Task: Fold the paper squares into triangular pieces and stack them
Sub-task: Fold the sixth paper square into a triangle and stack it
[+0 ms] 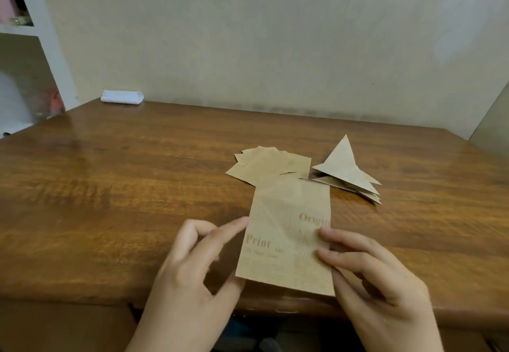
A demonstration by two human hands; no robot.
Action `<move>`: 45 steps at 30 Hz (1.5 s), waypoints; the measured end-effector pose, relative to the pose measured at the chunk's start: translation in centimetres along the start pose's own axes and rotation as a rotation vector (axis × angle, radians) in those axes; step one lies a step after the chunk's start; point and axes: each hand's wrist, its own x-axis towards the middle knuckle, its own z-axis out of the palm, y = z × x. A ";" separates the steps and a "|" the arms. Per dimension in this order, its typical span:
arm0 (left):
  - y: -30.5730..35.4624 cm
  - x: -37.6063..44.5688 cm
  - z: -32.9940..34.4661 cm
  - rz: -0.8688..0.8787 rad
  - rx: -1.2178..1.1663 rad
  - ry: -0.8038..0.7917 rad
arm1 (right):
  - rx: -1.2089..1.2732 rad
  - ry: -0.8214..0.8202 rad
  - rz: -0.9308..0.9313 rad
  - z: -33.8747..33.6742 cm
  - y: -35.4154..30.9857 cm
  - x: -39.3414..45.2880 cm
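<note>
Kraft-brown paper sheet (286, 237) held just above the near worktop (110, 186) edge, pinched at its left edge by left hand (192, 263) and at its right edge by right hand (377, 277). Bring one corner to the opposite corner, match edges, then crease. Unfolded squares (270, 165) and triangle stack (348, 175) farther back.

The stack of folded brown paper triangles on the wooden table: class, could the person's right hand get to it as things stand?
Probably yes. The stack of folded brown paper triangles lies on the wooden table ahead of the right hand, with bare tabletop between. But that hand grips the brown printed paper sheet and would have to release it first.
</note>
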 end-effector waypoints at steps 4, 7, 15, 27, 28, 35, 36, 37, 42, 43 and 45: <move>1.0 0.3 -0.3 -0.129 -0.386 -0.107 | 0.081 0.032 0.004 -0.1 -0.6 0.1; 1.7 0.4 -0.5 -0.099 -0.524 -0.107 | 0.135 0.032 0.008 0.0 -0.9 -0.1; 1.8 0.4 -1.0 -0.177 -0.762 -0.184 | 0.109 -0.096 -0.053 -0.8 -0.9 -0.1; 1.2 0.5 -0.9 -0.310 -0.939 -0.452 | 0.029 -0.232 0.050 -1.2 -0.4 0.3; 1.4 0.5 -0.7 -0.334 -0.887 -0.451 | -0.029 -0.237 0.066 -1.1 -0.5 0.3; 2.9 1.1 0.0 -0.102 0.084 -0.287 | -0.096 -0.566 0.260 -1.2 -0.6 2.1; 2.7 0.9 0.0 -0.096 0.130 -0.289 | -0.088 -0.615 0.300 -1.1 -0.8 2.4; 2.5 0.7 0.0 -0.090 0.152 -0.285 | -0.092 -0.647 0.341 -1.1 -1.0 2.7; 0.7 -1.5 0.2 0.123 0.133 -0.179 | -0.148 -0.682 0.447 -0.6 -1.3 4.0; 0.5 -1.9 0.4 0.157 0.147 -0.159 | -0.160 -0.670 0.455 -0.3 -1.2 4.2; 0.1 -2.1 0.6 0.184 0.169 -0.147 | -0.194 -0.639 0.464 0.5 -1.1 4.5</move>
